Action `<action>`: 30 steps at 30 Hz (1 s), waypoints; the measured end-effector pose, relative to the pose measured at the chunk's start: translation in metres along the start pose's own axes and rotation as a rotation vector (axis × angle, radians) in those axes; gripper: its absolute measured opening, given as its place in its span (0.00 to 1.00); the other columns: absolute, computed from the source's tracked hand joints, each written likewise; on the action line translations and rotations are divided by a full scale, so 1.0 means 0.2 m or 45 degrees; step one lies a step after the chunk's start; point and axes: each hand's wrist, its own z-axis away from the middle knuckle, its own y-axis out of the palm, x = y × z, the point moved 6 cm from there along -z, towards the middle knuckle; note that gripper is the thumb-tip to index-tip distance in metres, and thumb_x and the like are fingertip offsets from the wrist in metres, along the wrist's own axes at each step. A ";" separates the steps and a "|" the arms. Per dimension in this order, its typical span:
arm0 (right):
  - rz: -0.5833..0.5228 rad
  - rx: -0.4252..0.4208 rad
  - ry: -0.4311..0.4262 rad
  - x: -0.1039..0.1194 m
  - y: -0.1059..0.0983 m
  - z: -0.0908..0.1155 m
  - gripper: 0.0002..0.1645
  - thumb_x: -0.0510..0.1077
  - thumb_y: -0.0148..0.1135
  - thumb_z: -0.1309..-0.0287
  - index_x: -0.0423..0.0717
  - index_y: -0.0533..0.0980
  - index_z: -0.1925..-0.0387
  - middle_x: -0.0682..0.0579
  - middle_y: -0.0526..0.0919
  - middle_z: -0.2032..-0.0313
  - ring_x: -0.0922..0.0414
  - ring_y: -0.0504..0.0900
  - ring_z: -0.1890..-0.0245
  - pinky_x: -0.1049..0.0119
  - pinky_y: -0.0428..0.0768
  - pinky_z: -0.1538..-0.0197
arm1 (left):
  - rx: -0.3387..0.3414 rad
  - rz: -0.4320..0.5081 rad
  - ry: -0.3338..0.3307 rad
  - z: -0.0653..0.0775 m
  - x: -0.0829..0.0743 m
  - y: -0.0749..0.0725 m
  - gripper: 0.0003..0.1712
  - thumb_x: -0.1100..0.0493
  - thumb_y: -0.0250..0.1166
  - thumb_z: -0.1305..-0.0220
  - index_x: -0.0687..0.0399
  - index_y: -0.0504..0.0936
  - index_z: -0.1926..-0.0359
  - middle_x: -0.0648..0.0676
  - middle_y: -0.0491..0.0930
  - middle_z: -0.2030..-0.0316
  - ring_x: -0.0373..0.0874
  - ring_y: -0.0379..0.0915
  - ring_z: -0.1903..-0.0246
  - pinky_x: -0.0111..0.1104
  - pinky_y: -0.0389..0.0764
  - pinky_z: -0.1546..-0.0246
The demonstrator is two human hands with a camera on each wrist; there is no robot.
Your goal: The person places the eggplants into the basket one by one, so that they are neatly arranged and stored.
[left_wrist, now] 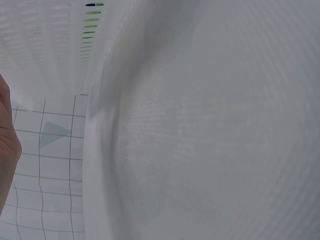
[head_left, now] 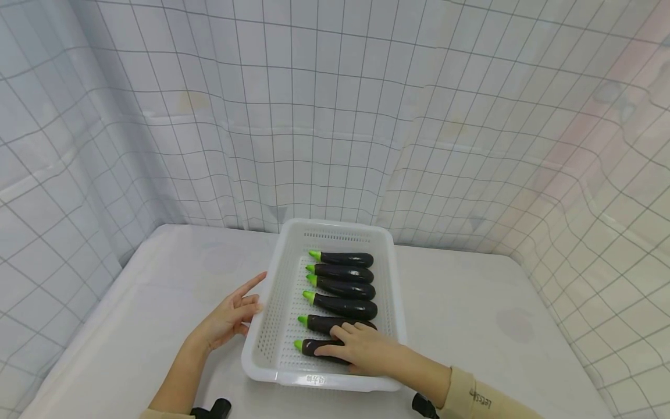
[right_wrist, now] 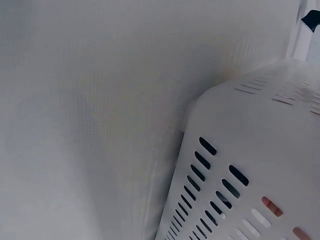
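Note:
A white plastic basket [head_left: 314, 379] with slotted walls holds several dark eggplants with green stem ends, lying crosswise in a column. My right hand [head_left: 366, 348] reaches over the near right rim and grips the nearest eggplant [head_left: 310, 347], thumb across it. Its other fingers overlap the adjacent eggplant [head_left: 319, 323]. At the basket's left rim, my left hand [head_left: 227, 320] has its fingers loosely spread, index extended along the side, fingertips right at the rim. In the right wrist view, skin shows through slots of the basket wall [right_wrist: 240, 150].
The basket stands on a white-covered table [head_left: 460, 314]. Behind and at both sides hang white curtains [head_left: 335, 145] with a dark grid. Black wrist devices sit near both sleeves. Green stems show through slots in the left wrist view.

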 end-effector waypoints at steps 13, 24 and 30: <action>0.009 -0.061 -0.024 -0.01 0.00 0.00 0.37 0.52 0.66 0.52 0.64 0.63 0.39 0.55 0.68 0.53 0.62 0.68 0.60 0.76 0.69 0.62 | -0.004 -0.033 -0.009 -0.01 0.00 0.00 0.41 0.72 0.47 0.35 0.51 0.36 0.29 0.54 0.76 0.55 0.44 0.79 0.65 0.28 0.80 0.77; 0.032 -0.128 -0.008 -0.07 -0.06 0.01 0.39 0.57 0.67 0.54 0.63 0.62 0.39 0.56 0.68 0.52 0.61 0.69 0.57 0.71 0.71 0.57 | 0.000 -0.038 -0.007 -0.01 -0.01 0.00 0.41 0.72 0.47 0.35 0.51 0.36 0.29 0.54 0.76 0.56 0.45 0.79 0.65 0.30 0.81 0.77; 0.059 -0.216 0.048 -0.18 -0.19 0.04 0.39 0.54 0.67 0.52 0.61 0.62 0.38 0.53 0.69 0.51 0.58 0.69 0.55 0.66 0.72 0.54 | -0.044 -0.167 -0.065 -0.01 -0.02 -0.01 0.41 0.69 0.49 0.35 0.51 0.37 0.29 0.53 0.77 0.60 0.45 0.79 0.67 0.33 0.82 0.76</action>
